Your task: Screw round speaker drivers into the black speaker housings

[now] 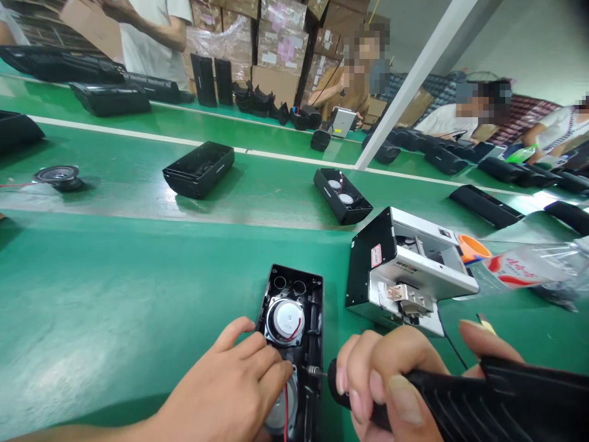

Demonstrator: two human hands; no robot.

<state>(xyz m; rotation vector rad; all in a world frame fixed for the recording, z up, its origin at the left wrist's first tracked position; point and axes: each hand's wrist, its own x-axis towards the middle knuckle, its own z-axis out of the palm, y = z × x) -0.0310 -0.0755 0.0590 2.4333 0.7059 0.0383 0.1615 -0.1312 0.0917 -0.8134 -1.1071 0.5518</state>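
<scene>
While the right hand (391, 380) is wrapped around a black power driver (501, 396), its metal bit (315, 371) reaches over the near part of a black speaker housing (297, 269), which lies on the green table (115, 307) between the 2 hands. The left hand (230, 387) has its fingers bent over the housing's left edge and the near speaker (281, 414); whether they pinch anything is hidden.

As far as shows, 2 speakers sit in the housing, the near 1 and the far speaker (288, 319), each with a red wire across it. Setting them in place looks done, and fastening seems to be the step in hand, around the near speaker's right side. Screws around the far speaker are too small to make out, so how many are left is uncertain. The housing is uncovered, so closing it up is probably left.

Just right of it stands a boxy machine (372, 264); farther off, another housing (354, 215) also holds 2 speakers.
</scene>
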